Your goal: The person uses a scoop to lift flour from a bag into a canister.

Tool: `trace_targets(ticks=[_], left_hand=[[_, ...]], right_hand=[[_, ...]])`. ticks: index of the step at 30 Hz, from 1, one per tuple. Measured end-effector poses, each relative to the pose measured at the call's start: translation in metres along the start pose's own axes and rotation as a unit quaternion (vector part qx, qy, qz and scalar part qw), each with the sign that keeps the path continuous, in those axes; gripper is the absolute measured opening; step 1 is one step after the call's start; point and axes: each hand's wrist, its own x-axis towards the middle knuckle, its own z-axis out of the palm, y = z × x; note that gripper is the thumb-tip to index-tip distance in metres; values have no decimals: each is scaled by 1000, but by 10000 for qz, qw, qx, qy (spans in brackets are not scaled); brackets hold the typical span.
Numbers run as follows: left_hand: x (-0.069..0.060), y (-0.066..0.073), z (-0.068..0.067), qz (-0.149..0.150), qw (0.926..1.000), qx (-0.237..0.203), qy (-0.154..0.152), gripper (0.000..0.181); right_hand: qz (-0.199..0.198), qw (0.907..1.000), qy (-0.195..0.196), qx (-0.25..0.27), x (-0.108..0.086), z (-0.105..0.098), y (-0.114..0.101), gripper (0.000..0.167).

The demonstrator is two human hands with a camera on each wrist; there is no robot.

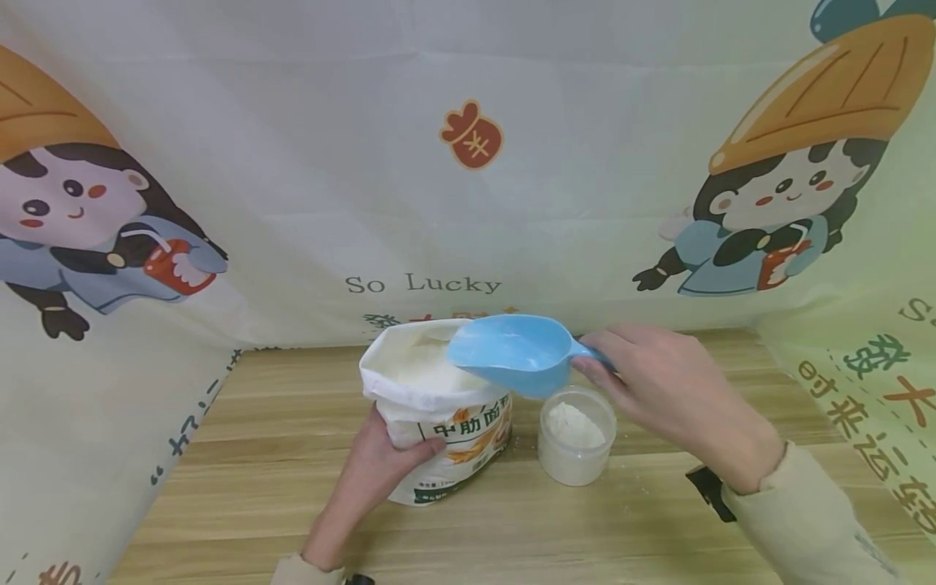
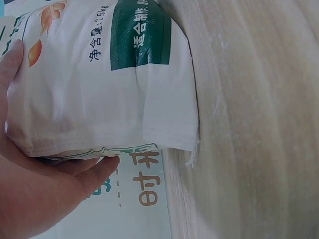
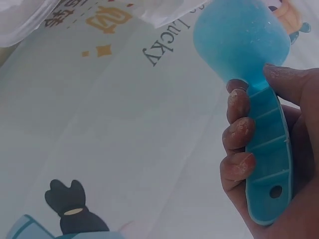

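Observation:
My right hand (image 1: 651, 382) grips the handle of a blue plastic scoop (image 1: 515, 349), whose tip hangs over the rim of an open white flour bag (image 1: 439, 418). A thin dusting of white shows inside the scoop; flour also marks the right fingertips (image 3: 239, 164) in the right wrist view. With thumb and fingers around its lower left side, my left hand (image 1: 383, 455) holds the bag, which stands slightly tilted. Pale flour fills the bag's opening. Below the scoop stands a clear round tub (image 1: 578, 463) with a heap of flour in it.
The wood-patterned tabletop (image 1: 241, 455) carries a few flour specks around the tub. A pale printed cloth (image 1: 329, 162) with cartoon figures and lettering hangs behind and along both sides. A black strap piece (image 1: 711, 491) shows at the right wrist.

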Motion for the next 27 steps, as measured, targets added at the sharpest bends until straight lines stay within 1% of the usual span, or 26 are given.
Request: trace_targets(ticks=[5,10,15,18,23,27], left_hand=[[0,0,1,19,10000,-24,7,87],[-1,0,0,86,10000,-40,20,86],[-1,-1,0,99,9999,-19,66,87],[0,-1,0,125,9999,7,66,89],[-1,-1,0,144,9998,97,113,88],[-1,-2,1,42,9997,185,164,86]], right_hand=[[30,9996,-275,-22,11,2,-6,14],[228,9966,-773,-151,26,0,-15,18],[353,9910,-1272,-231,41,-3,-24,32],[448,9870,-1521,-255,47,-4,-27,36],[451,9822,-1790,-343,54,-4,-31,35],[408,9789,-1944,-480,57,-4,-35,34]])
